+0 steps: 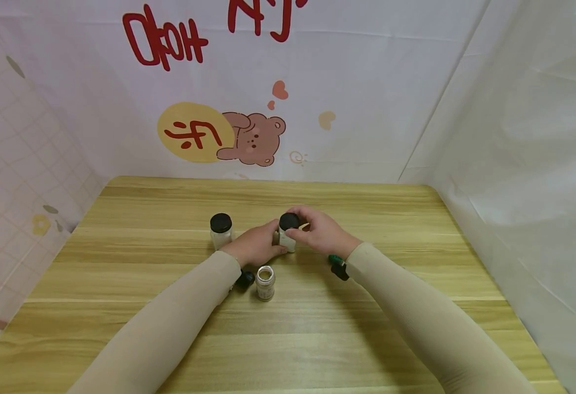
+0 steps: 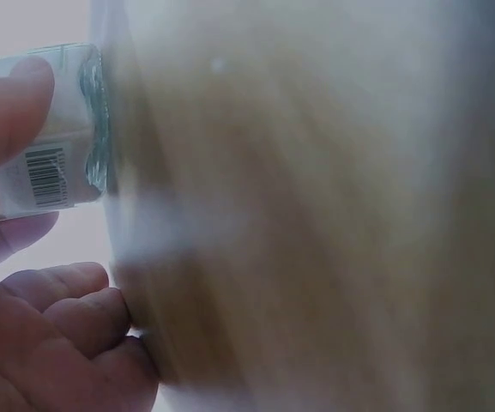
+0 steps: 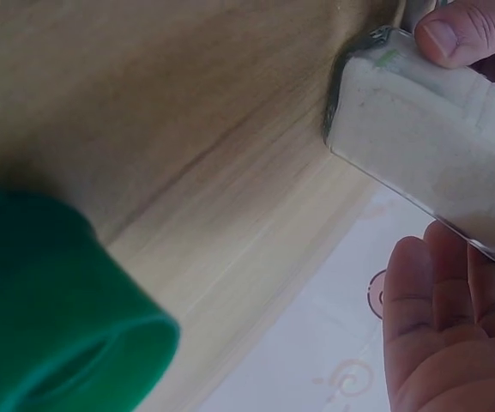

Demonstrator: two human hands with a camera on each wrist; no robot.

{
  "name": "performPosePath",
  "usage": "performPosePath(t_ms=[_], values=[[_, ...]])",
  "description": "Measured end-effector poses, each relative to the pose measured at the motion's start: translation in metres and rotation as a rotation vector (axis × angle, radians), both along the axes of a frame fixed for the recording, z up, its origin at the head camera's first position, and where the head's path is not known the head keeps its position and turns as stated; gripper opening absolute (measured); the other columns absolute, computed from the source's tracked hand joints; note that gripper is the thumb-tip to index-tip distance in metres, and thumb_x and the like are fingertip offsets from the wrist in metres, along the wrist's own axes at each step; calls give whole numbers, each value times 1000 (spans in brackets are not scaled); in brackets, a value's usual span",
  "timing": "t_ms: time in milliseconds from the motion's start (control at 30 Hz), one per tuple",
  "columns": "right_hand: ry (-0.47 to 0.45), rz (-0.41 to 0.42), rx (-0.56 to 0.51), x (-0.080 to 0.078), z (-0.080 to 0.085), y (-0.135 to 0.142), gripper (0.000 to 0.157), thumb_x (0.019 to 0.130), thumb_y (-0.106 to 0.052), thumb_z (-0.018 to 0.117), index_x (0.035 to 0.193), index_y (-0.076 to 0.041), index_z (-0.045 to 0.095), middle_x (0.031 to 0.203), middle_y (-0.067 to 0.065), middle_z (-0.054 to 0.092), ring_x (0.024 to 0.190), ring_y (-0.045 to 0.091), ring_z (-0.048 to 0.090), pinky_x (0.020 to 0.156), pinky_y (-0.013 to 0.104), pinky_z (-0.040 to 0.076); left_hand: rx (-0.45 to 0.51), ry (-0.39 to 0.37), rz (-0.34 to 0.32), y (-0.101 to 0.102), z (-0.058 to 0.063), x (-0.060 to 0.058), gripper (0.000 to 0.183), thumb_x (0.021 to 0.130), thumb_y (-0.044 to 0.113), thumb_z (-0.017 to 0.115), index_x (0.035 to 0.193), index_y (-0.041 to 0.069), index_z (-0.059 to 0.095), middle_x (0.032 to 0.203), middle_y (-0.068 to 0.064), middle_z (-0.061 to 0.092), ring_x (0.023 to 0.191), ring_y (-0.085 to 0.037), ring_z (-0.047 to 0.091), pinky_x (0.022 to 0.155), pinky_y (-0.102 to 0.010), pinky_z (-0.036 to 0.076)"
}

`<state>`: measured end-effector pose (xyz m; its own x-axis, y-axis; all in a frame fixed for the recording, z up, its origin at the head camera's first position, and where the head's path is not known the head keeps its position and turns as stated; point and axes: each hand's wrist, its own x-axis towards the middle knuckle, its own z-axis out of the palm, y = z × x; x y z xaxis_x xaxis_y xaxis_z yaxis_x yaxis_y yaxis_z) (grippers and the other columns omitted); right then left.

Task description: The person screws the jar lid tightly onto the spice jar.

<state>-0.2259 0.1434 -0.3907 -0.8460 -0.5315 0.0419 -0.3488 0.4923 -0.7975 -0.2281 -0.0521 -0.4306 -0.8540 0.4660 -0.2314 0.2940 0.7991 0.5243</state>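
Observation:
Upright on the table stands a glass jar [image 1: 288,243] with a black lid [image 1: 289,221] and pale contents. My left hand [image 1: 258,244] grips its body from the left, with the thumb across the glass near a barcode label [image 2: 47,178]. From the right, my right hand [image 1: 321,232] holds the black lid between thumb and fingers. The lid is out of sight in both wrist views. In the right wrist view, a flat side of the jar [image 3: 419,142] shows, with several right fingers [image 3: 410,292] extended below it.
A second jar [image 1: 222,239] with a black lid stands left, partly behind my left hand. Nearer me is a small lidless jar [image 1: 265,287]. A green, hollow cap-like piece [image 3: 84,300] lies beneath my right wrist. Behind the wooden table [image 1: 288,350] hangs a printed white cloth [image 1: 367,109].

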Motion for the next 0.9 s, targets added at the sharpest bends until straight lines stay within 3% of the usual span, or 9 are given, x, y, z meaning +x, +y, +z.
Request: performPosePath(t_ms=[67, 167, 333, 633, 900], values=[[-10, -3, -6, 6, 9, -2, 35, 88, -23, 64, 119, -12, 54, 104, 3, 60, 98, 16, 56, 87, 38, 49, 3, -2, 2, 0, -1, 0, 64, 86, 50, 58, 139, 31, 27, 130, -1, 53, 115, -18, 53, 95, -41, 44], [-10, -11, 12, 6, 9, -1, 42, 87, -25, 65, 124, -12, 51, 105, 4, 61, 99, 16, 56, 88, 35, 49, 6, -5, 4, 1, -1, -1, 64, 86, 50, 59, 139, 32, 27, 130, 0, 53, 116, -18, 53, 95, -41, 44], [18, 0, 44, -3, -4, 3, 54, 87, -26, 66, 135, -19, 43, 107, -1, 61, 100, 12, 57, 88, 35, 49, -2, -3, 8, 1, -1, 0, 65, 86, 50, 59, 140, 31, 26, 132, 0, 52, 118, -19, 52, 96, -42, 43], [45, 49, -6, 10, 13, -1, 35, 90, -11, 61, 124, -7, 52, 112, 10, 60, 103, 24, 56, 89, 47, 46, 1, -1, 6, 0, 0, 0, 62, 86, 50, 58, 138, 33, 28, 130, 0, 54, 118, -20, 52, 96, -42, 43], [63, 48, 24, -3, -5, 4, 33, 89, -23, 63, 120, -20, 53, 111, -4, 60, 103, 13, 56, 88, 37, 48, 30, 15, 17, 0, -1, 1, 57, 85, 50, 60, 132, 35, 33, 127, 0, 56, 116, -19, 53, 95, -42, 44]])
